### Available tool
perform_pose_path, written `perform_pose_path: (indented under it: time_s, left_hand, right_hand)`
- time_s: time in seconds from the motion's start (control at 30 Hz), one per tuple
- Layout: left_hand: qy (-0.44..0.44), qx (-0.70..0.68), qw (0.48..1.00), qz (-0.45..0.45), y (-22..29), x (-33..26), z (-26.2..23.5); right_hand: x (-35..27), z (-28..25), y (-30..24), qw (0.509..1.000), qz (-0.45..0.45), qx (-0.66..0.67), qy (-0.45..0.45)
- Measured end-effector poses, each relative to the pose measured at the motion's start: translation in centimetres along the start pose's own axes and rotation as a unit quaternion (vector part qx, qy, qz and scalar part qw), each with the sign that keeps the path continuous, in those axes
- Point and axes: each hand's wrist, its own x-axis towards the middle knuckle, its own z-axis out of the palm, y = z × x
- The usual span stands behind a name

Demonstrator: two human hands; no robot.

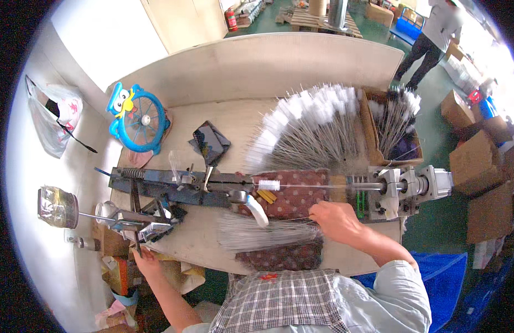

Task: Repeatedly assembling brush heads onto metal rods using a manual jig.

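My left hand point(146, 261) is closed around the lower end of a dark metal lever point(137, 238) at the left of the bench machine. My right hand point(337, 222) pinches the end of a thin metal wire point(297, 218), just above a loose bundle of wires point(262, 236). Beyond that hand, a small white bristle brush point(269, 185) sits in line with the machine; its stem runs right to a steel shaft point(362, 186). In front of the brush a handle with a white grip point(257, 211) slants toward me. Yellow pieces point(266, 196) lie on a dotted brown cloth point(301, 200).
A wide fan of white-tipped brushes point(323, 127) covers the far right of the bench, beside a cardboard box point(373, 133) of more brushes. A blue round fan point(140, 125) and dark cloth point(211, 141) lie far left. A motor point(437, 183) juts past the right edge. A person point(434, 36) stands behind.
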Motion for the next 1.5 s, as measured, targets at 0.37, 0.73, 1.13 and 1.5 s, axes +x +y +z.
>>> perform_pose_path:
  time_s: [0.37,0.73,1.13,1.5]
  left_hand:
    - [-0.23,-0.001,0.951,-0.208,-11.4,-16.1,11.0]
    - [-0.411,-0.185,0.754,-0.477,-3.8,-28.0,24.8]
    - [-0.727,0.236,0.61,-0.212,-7.9,-31.1,24.8]
    - [-0.538,0.484,0.414,0.552,-16.3,-30.6,31.3]
  right_hand:
    - [-1.8,0.8,1.2,0.999,0.035,-0.014,-0.018]
    - [-1.4,0.0,0.5,0.998,0.039,-0.004,-0.042]
    - [-0.9,-9.8,4.4,0.965,0.07,-0.029,0.251]
    - [1.3,-6.9,5.4,0.967,0.106,0.048,0.228]
